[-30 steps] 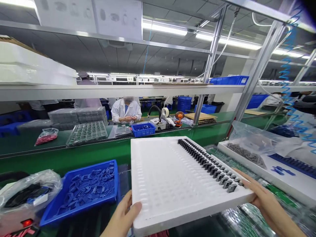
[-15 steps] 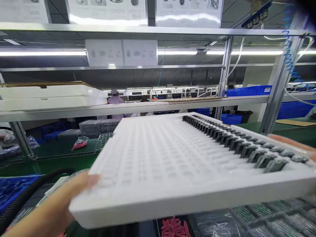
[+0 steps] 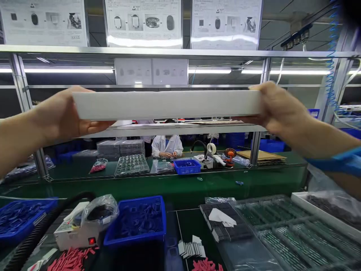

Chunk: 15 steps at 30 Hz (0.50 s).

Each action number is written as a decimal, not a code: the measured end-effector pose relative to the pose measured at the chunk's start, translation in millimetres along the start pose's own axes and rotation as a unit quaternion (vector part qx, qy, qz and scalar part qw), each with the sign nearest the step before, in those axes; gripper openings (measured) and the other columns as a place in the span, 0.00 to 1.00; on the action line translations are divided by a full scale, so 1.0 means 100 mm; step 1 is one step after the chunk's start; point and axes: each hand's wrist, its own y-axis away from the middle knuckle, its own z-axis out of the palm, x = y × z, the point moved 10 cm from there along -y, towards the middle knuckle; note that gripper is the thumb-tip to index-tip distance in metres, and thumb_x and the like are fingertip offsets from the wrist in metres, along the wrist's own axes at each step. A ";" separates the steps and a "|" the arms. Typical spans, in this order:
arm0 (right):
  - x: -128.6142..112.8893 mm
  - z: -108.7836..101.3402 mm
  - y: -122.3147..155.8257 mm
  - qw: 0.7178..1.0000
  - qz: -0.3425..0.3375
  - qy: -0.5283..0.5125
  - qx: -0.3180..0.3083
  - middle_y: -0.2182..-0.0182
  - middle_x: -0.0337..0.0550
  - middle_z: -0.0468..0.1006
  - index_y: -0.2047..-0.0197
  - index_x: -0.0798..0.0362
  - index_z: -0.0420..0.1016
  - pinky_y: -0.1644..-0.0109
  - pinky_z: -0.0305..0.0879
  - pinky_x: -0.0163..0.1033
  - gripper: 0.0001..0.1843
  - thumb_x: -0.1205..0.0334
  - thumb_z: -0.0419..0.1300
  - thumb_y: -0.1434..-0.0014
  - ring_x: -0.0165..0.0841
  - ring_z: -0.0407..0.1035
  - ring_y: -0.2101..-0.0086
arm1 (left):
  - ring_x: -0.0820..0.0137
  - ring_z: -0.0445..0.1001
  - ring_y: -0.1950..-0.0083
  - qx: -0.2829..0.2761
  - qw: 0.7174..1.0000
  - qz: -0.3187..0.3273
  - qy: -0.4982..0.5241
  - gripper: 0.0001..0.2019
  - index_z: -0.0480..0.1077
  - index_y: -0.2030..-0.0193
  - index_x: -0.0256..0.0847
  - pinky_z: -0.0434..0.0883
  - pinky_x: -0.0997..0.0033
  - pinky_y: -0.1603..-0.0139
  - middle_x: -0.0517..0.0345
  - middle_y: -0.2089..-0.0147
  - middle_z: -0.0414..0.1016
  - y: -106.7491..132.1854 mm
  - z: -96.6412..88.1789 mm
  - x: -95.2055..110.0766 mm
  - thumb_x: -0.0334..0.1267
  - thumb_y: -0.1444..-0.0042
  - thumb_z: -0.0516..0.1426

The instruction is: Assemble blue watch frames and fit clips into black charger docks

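Observation:
A white foam tray (image 3: 166,105) is held up level at about eye height, so only its long front edge shows. Its top, and anything lying in it, is hidden from this angle. My left hand (image 3: 66,113) grips the left end, fingers underneath and thumb side on top. At the opposite end my right hand (image 3: 270,105) is closed round the corner, with a blue band (image 3: 335,160) on that wrist. Behind the tray runs the metal shelf beam (image 3: 183,130) of the rack.
Below are blue bins (image 3: 138,220) of dark blue parts, a white box with a red switch (image 3: 76,235), red strips (image 3: 72,259), grey-white pieces (image 3: 191,248) and clear compartment trays (image 3: 293,233). A person in a white coat (image 3: 167,146) works across the bench. Metal posts (image 3: 255,148) frame the rack.
The tray has risen and levelled out, from tilted with its row of dark parts visible to edge-on. Both hands have gone up with it. The bench below has come into view.

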 end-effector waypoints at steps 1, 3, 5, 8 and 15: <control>0.07 0.14 -0.07 0.999 0.028 -0.037 0.005 0.54 0.61 0.69 0.45 0.75 0.60 0.73 0.58 0.38 0.34 0.54 0.37 0.43 0.37 0.70 0.61 | 0.63 0.72 0.62 -0.113 0.977 -0.077 0.162 0.51 0.52 0.49 0.04 0.57 0.65 0.75 0.37 0.59 0.70 -0.04 0.33 -0.18 0.53 0.54 0.13; 0.28 0.36 -0.20 0.996 0.066 -0.057 0.021 0.56 0.58 0.70 0.48 0.68 0.63 0.70 0.66 0.38 0.26 0.59 0.49 0.45 0.33 0.71 0.64 | 0.59 0.77 0.57 -0.142 0.871 -0.277 0.380 0.36 0.59 0.42 0.25 0.75 0.61 0.60 0.37 0.52 0.75 -0.01 0.74 -0.56 0.56 0.48 0.47; 0.52 0.55 -0.32 0.994 0.089 -0.058 0.024 0.61 0.53 0.71 0.54 0.63 0.66 0.72 0.71 0.40 0.19 0.60 0.54 0.47 0.32 0.70 0.68 | 0.63 0.77 0.59 -0.140 0.853 -0.320 0.389 0.32 0.60 0.42 0.27 0.76 0.57 0.57 0.40 0.53 0.76 -0.04 0.97 -0.72 0.52 0.47 0.46; 0.82 0.82 -0.45 0.993 0.107 -0.055 0.015 0.68 0.46 0.69 0.60 0.57 0.65 0.75 0.73 0.41 0.12 0.58 0.54 0.45 0.32 0.68 0.71 | 0.62 0.77 0.60 -0.124 0.867 -0.349 0.333 0.31 0.60 0.45 0.23 0.75 0.53 0.58 0.40 0.57 0.77 -0.07 1.17 -0.92 0.50 0.42 0.39; 1.12 1.44 -0.63 0.996 0.066 0.013 -0.062 0.72 0.43 0.71 0.63 0.55 0.68 0.77 0.70 0.39 0.20 0.45 0.53 0.44 0.32 0.70 0.76 | 0.47 0.49 0.35 0.040 0.961 -0.269 0.046 0.33 0.49 0.37 0.29 0.49 0.41 0.39 0.38 0.34 0.51 -0.08 1.06 -0.98 0.53 0.41 0.41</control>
